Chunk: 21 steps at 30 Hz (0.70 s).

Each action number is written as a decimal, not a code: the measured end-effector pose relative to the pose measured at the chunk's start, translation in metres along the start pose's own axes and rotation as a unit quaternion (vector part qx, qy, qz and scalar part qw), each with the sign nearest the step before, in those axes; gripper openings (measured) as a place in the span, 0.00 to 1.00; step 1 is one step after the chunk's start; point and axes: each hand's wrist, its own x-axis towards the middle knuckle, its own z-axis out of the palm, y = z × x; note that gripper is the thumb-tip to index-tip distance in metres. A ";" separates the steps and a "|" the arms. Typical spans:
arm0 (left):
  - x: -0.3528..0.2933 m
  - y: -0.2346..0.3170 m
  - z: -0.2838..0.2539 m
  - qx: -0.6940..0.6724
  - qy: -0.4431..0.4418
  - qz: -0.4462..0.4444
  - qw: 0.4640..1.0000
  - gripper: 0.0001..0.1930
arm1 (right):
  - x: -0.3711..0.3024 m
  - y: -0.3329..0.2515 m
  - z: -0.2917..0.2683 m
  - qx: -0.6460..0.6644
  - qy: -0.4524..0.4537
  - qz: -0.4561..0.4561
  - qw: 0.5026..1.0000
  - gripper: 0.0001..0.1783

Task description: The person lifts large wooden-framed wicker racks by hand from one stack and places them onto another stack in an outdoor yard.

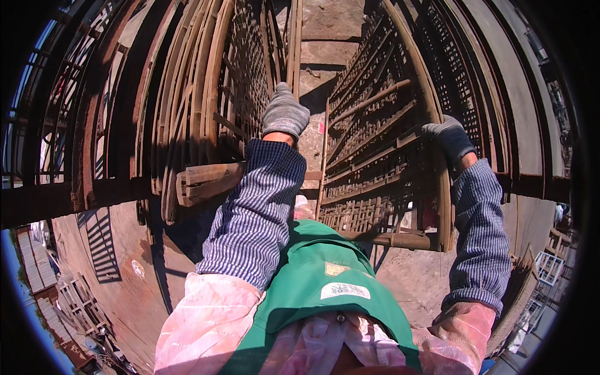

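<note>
My left hand [285,114], in a grey knit glove, is closed at the lower end of an upright bamboo pole [295,44]; its fingertips are partly hidden. My right hand [450,139], gloved in grey with a dark cuff, grips the thick bamboo edge of a woven bamboo tray [375,150]. That tray stands tilted on its edge in front of me, with cross slats over an open weave. Left of my left hand, several more woven trays [240,69] stand packed on edge.
A dark rusty metal rack [69,200] with upright bars holds the trays on both sides. A wooden beam end [209,182] juts out below my left forearm. Concrete floor [328,28] lies beyond. Wooden pallets [81,303] lie at the lower left, a white crate [549,267] at the right.
</note>
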 end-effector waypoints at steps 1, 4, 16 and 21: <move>0.000 -0.004 0.001 -0.005 0.008 -0.002 1.000 0.35 | -0.010 -0.008 -0.007 -0.079 -0.022 0.023 0.996 0.33; -0.006 -0.003 -0.009 -0.001 0.005 -0.013 1.000 0.35 | -0.052 0.027 -0.009 -0.065 0.030 0.044 0.996 0.32; 0.055 -0.015 0.035 -0.257 -0.099 -0.095 0.957 0.22 | -0.263 0.159 -0.078 0.120 -0.020 0.162 0.979 0.21; 0.067 -0.059 0.012 0.298 0.015 0.205 0.932 0.10 | -0.293 0.203 -0.095 0.092 -0.035 0.147 0.984 0.23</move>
